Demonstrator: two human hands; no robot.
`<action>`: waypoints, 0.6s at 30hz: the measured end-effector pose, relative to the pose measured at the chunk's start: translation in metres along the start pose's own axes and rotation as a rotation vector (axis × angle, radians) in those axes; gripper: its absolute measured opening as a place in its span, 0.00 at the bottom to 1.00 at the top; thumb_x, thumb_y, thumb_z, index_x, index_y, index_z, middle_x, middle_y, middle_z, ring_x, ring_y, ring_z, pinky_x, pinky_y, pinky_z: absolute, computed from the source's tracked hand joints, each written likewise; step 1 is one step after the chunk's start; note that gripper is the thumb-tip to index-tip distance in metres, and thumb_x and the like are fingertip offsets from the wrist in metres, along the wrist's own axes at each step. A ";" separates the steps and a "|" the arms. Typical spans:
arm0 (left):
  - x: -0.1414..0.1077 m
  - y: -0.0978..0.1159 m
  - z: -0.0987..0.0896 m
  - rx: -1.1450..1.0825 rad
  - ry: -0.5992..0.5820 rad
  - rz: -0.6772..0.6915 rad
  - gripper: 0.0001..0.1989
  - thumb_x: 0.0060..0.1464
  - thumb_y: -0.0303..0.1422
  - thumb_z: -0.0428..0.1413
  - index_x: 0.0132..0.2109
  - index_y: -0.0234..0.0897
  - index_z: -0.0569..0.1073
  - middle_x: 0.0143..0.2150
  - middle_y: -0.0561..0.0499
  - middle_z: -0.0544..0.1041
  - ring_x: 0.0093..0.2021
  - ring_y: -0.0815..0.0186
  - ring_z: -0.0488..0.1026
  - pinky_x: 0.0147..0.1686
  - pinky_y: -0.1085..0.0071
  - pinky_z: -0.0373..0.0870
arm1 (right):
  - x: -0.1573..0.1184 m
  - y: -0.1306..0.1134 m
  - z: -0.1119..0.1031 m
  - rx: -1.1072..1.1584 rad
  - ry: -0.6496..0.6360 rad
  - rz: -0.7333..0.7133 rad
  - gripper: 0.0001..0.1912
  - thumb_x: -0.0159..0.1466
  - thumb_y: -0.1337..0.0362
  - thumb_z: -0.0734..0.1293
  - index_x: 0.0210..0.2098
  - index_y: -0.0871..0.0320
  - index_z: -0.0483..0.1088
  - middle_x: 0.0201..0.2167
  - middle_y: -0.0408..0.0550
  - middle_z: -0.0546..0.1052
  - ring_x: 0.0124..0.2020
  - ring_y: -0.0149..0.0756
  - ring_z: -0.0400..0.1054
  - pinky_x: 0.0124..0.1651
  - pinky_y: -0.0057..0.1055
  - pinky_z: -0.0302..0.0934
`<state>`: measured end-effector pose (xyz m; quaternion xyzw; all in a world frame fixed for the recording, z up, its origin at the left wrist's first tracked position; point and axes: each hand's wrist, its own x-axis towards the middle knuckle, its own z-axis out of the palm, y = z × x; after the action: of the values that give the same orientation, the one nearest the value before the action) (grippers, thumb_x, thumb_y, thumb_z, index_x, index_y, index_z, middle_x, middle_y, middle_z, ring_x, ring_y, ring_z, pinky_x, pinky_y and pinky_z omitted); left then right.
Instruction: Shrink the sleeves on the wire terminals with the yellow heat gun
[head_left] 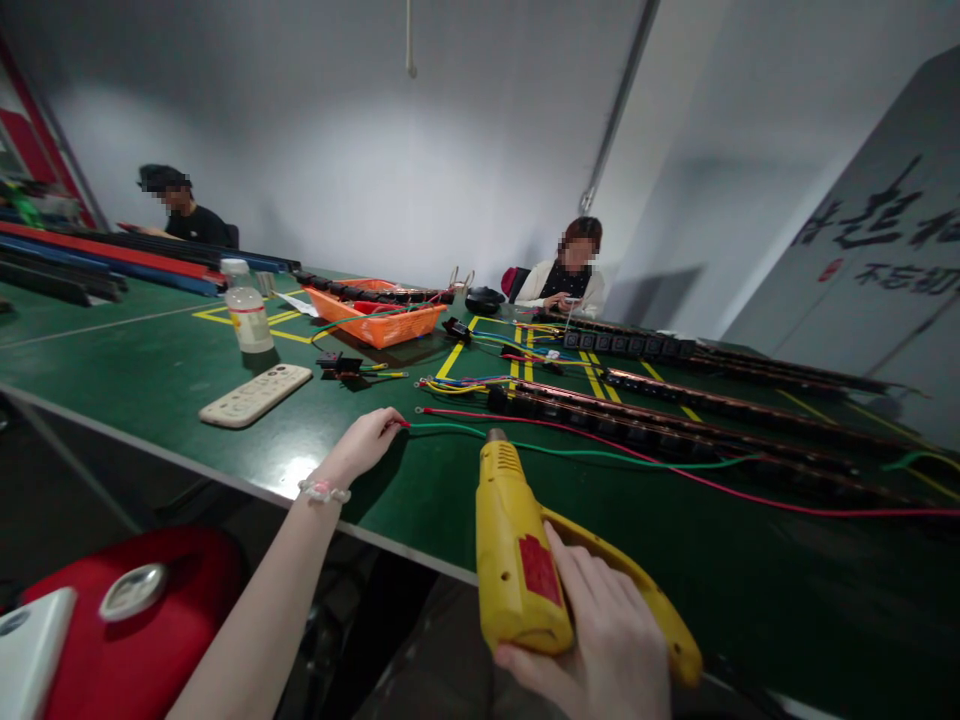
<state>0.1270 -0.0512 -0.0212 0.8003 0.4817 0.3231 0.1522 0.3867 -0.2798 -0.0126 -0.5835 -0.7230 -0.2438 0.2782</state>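
Observation:
My right hand (pixel 600 620) is wrapped round a yellow heat gun (pixel 517 560) with a red patch on its side. Its nozzle points away from me, over the near part of the bench. With closed fingertips, my left hand (pixel 371 440) pinches the end of a green wire (pixel 457 428), where a bit of red shows. From there the green wire runs right along the bench, past the nozzle tip. A red wire (pixel 555 422) with a ring terminal lies just behind it.
On the green bench (pixel 420 510) are a phone (pixel 256 396), a bottle (pixel 247 310), an orange basket (pixel 375 325), a black connector (pixel 341 366) and long dark bar assemblies (pixel 637 425). Two people sit across the bench. A red stool (pixel 187 570) stands at lower left.

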 end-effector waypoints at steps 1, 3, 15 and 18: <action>0.000 -0.001 0.001 0.009 0.000 0.007 0.13 0.56 0.34 0.44 0.39 0.37 0.72 0.38 0.47 0.77 0.40 0.61 0.73 0.39 0.69 0.66 | 0.003 -0.006 0.001 0.018 -0.008 -0.001 0.52 0.46 0.29 0.61 0.54 0.65 0.62 0.35 0.53 0.74 0.33 0.42 0.67 0.36 0.36 0.59; 0.000 -0.003 0.002 0.025 -0.001 0.014 0.13 0.57 0.34 0.44 0.39 0.37 0.72 0.39 0.46 0.77 0.41 0.61 0.73 0.39 0.69 0.66 | 0.009 -0.019 0.004 0.060 -0.010 0.002 0.54 0.43 0.28 0.61 0.53 0.66 0.64 0.35 0.54 0.74 0.33 0.43 0.67 0.36 0.38 0.60; 0.001 -0.002 0.003 0.034 -0.017 -0.007 0.15 0.57 0.33 0.43 0.41 0.38 0.73 0.41 0.46 0.77 0.42 0.60 0.72 0.41 0.67 0.66 | 0.046 -0.057 0.035 0.336 -0.137 0.119 0.58 0.31 0.26 0.65 0.49 0.64 0.69 0.35 0.52 0.74 0.35 0.44 0.67 0.42 0.42 0.60; 0.001 -0.003 0.002 0.012 -0.025 -0.011 0.14 0.56 0.34 0.44 0.41 0.37 0.73 0.40 0.46 0.77 0.42 0.60 0.72 0.41 0.67 0.66 | 0.045 -0.052 0.032 0.340 -0.155 0.099 0.58 0.33 0.26 0.63 0.50 0.63 0.69 0.35 0.51 0.74 0.36 0.44 0.67 0.42 0.41 0.60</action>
<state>0.1264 -0.0489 -0.0237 0.8024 0.4862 0.3094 0.1551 0.3242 -0.2362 -0.0065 -0.5800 -0.7435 -0.0586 0.3276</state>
